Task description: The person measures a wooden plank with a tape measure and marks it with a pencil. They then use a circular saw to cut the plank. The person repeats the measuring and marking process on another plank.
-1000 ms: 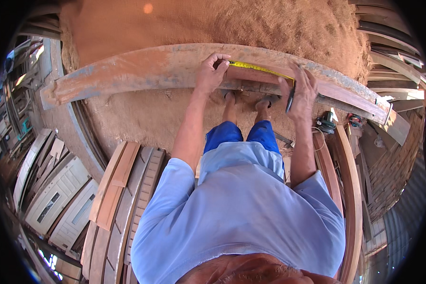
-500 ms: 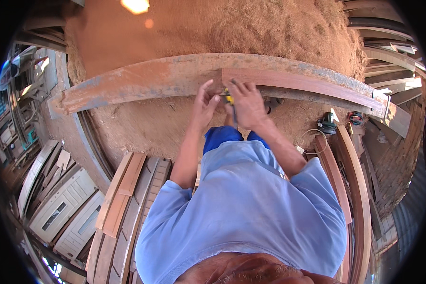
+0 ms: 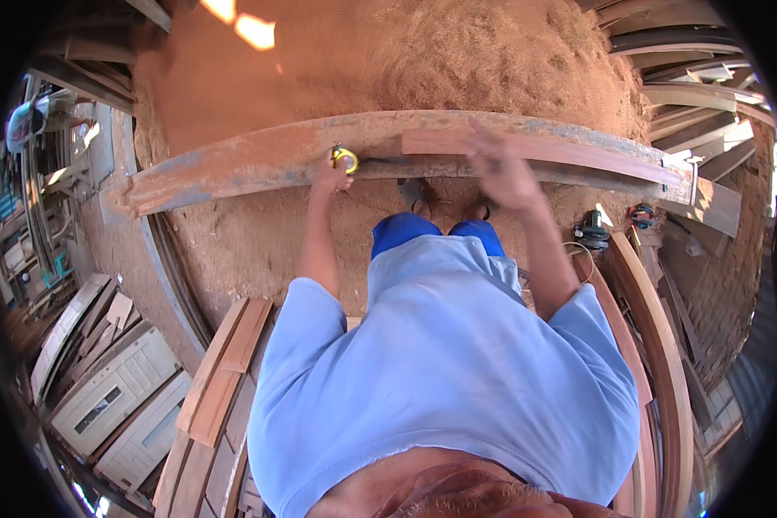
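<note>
My left hand (image 3: 330, 178) is closed around a yellow and black tape measure (image 3: 345, 161), above the left part of a long beam (image 3: 233, 162). A thin dark streak shows to the right of the tape measure; whether it is the drawn-out blade or a shadow, I cannot make out. On the right half of the beam lies a reddish-brown wooden board (image 3: 570, 151). Over this board's near edge hangs my right hand (image 3: 505, 177), its fingers smeared by motion, so any small thing in them is hidden.
Sawdust (image 3: 492, 60) covers the ground beyond the beam. A dark green power tool (image 3: 591, 231) and a second tool (image 3: 641, 216) rest at the right, near long boards (image 3: 656, 345). Stacked planks (image 3: 220, 371) and pale panels (image 3: 116, 388) stand at the left; timber is piled far right.
My hands were together at the board's left end, by the tape measure. Now they are apart: the left has moved left with the tape measure, the right has gone right over the board.
</note>
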The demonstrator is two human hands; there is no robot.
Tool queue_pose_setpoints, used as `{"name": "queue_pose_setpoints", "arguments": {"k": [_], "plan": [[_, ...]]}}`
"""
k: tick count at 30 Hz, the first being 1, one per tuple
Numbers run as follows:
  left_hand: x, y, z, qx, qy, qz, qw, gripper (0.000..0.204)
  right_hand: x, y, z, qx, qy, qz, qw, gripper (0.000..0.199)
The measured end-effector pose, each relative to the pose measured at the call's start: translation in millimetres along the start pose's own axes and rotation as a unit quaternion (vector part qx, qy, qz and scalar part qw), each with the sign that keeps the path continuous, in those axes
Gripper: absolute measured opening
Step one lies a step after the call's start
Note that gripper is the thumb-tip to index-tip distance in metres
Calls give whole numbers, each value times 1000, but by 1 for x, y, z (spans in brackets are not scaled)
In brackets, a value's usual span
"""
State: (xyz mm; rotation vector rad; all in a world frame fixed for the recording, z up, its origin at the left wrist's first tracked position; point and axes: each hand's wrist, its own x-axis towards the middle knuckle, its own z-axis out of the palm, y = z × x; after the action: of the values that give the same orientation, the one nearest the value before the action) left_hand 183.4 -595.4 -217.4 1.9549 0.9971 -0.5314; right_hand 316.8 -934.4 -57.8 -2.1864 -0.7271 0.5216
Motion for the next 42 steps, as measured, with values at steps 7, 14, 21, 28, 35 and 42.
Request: {"name": "queue_pose_setpoints", "arguments": {"k": [7, 14, 21, 28, 35, 42], "plan": [[-5, 66, -8, 261, 178, 149, 937, 77, -97, -184, -172, 378, 35, -326, 866, 35], [-25, 158, 95, 219, 118, 428, 869, 77, -127, -219, -210, 374, -16, -522, 766, 24], [-63, 252, 191, 284, -36, 501, 817, 93, -167, -115, -195, 344, 272, -127, 890, 27], [-59, 255, 258, 385, -53, 455, 802, 85, -226, 203, -251, 136, 564, 332, 744, 26], [-55, 257, 271, 423, -7, 416, 805, 71, -247, 409, -403, -133, 340, 580, 728, 55], [-79, 286, 282, 513, 22, 287, 809, 67, -193, 594, -475, -167, 130, 627, 750, 55]]}}
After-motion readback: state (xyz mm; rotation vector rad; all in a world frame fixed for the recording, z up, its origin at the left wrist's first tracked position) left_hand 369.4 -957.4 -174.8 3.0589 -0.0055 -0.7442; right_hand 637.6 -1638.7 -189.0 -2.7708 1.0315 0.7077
